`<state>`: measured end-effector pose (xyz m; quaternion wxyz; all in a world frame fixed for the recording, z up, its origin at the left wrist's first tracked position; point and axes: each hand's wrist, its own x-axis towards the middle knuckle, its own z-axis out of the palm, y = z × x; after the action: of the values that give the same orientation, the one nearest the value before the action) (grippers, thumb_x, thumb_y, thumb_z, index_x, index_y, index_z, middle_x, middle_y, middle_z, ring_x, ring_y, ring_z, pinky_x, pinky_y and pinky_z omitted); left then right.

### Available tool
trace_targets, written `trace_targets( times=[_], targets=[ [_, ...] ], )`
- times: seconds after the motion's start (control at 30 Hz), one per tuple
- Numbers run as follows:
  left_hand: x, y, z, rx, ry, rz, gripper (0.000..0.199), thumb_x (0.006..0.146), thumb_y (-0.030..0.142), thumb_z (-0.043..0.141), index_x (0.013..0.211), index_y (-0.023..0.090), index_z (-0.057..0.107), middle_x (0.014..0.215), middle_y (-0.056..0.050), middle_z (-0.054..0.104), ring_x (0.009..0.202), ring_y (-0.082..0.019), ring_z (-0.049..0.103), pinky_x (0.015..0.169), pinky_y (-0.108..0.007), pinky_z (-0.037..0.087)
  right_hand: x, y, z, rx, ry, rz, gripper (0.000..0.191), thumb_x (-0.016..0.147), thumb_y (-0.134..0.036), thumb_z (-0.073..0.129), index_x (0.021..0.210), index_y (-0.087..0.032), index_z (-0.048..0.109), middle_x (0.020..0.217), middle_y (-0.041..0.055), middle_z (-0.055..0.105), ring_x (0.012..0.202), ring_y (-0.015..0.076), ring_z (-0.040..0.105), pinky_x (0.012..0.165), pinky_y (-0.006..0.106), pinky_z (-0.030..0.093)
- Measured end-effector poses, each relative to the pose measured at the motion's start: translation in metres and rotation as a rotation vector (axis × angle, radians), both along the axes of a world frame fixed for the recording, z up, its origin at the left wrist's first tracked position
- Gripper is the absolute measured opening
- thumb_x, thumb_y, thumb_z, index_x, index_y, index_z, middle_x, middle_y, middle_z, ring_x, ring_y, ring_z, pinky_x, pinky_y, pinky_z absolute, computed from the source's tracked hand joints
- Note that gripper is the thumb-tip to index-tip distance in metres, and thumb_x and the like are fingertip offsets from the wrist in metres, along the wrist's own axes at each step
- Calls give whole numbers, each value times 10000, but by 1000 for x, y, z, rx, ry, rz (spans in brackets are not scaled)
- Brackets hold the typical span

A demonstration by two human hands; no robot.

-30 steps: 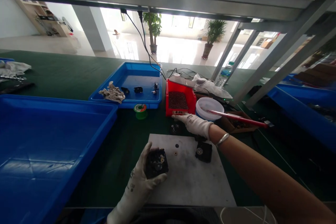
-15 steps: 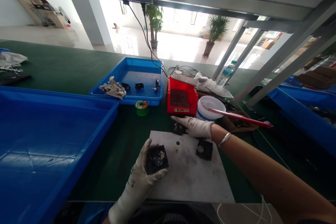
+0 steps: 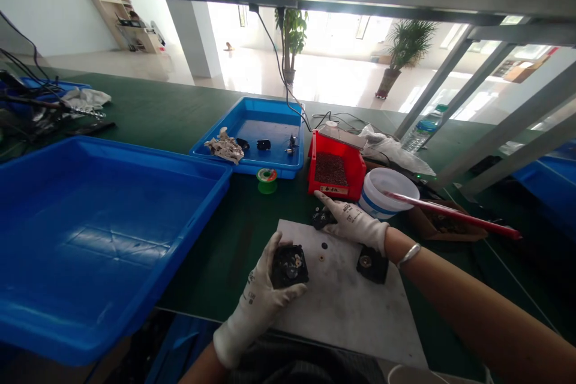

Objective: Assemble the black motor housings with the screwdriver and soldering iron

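Observation:
My left hand (image 3: pixel 263 294), in a white glove, grips a square black part (image 3: pixel 289 266) by its left and lower sides, over the left side of a pale grey board (image 3: pixel 342 303). Small light pieces and a clear round piece show in that part. My gloved right hand (image 3: pixel 355 222) has its fingers around a smaller black part (image 3: pixel 322 216) at the board's back edge, its forefinger stretched toward the red bin (image 3: pixel 337 190). Another black square part (image 3: pixel 372 264) lies at the board's right. A dark disc (image 3: pixel 324 246) and a small ring (image 3: pixel 321 258) lie between the hands.
A large blue tray (image 3: pixel 112 153) is at left, with a smaller blue tray (image 3: pixel 252 166) behind. A green spool (image 3: pixel 267 182) stands before it. At right are a white bucket (image 3: pixel 380 208) with a red-handled tool, a cardboard box (image 3: pixel 425 228) and a bottle (image 3: pixel 425 129).
The whole view has swung left, so things sit further right. Small bits now show on the black part at my right hand, which looked plain before. My left hand keeps its hold.

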<state>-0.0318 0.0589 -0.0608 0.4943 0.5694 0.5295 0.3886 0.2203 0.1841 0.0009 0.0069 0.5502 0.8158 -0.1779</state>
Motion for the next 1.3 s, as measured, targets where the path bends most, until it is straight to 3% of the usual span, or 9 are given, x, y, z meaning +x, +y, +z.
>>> trace_targets(
  times=[0.17,0.23,0.33,0.5,0.67,0.77,1.07,1.2,1.3],
  targets=[
    [2,-2,7,44,-10,31,1007,764,340,866,1606,251,320,1488,-130,607,1409,-342,571,1192,-552,450,-8,-12,11,81,107,-42,838,947,-224,591,1682,-135,199,1298,194,707,1213,352,693,1051,529,519],
    [4,-3,6,99,-1,25,1018,780,349,869,1617,251,298,1500,-142,602,1416,-341,568,1191,-550,453,-11,-24,22,72,160,-14,745,960,-242,531,1662,-176,289,1225,137,733,1186,332,706,1028,542,544],
    [5,-4,7,175,29,-7,1035,801,356,858,1637,260,255,1528,-164,583,1442,-348,547,1183,-544,467,-21,-50,40,5,224,46,633,957,-294,522,1586,-299,450,1186,46,755,1239,278,690,1058,468,553],
    [4,-9,17,216,73,-65,1059,811,378,845,1655,249,218,1565,-190,550,1440,-362,553,1158,-522,504,-47,-84,55,-139,202,-13,695,980,-378,540,1628,-175,392,1365,158,713,1276,319,681,1051,441,548],
    [0,-17,21,265,74,-139,1101,770,334,887,1657,271,238,1534,-180,582,1399,-365,592,1146,-529,516,-56,-100,53,-126,154,-87,647,970,-421,613,1578,-247,479,1162,121,803,1057,314,779,855,383,591],
    [-2,-20,23,250,55,-176,1162,751,333,914,1667,318,198,1539,-152,582,1399,-350,592,1144,-523,518,-53,-105,47,-62,142,-102,638,974,-423,626,1576,-270,478,1097,103,820,981,302,796,817,368,588],
    [-1,-26,38,230,83,-237,1276,698,213,940,1683,335,137,1546,-140,587,1408,-344,584,1160,-513,507,-57,-127,30,30,124,-36,575,994,-343,595,1545,-199,519,1086,141,824,934,297,809,864,372,594],
    [0,-29,47,239,101,-289,1249,680,148,941,1674,324,205,1564,-139,576,1427,-347,569,1165,-486,511,-51,-136,29,29,191,5,516,997,-313,578,1504,-217,576,1157,144,811,991,285,803,915,357,601],
    [-2,-30,52,278,87,-311,1198,714,202,945,1668,328,231,1566,-134,576,1432,-350,564,1174,-484,499,-38,-138,34,-37,291,-2,530,993,-304,578,1517,-225,563,1274,153,769,1122,303,764,1002,417,583]
  ],
)
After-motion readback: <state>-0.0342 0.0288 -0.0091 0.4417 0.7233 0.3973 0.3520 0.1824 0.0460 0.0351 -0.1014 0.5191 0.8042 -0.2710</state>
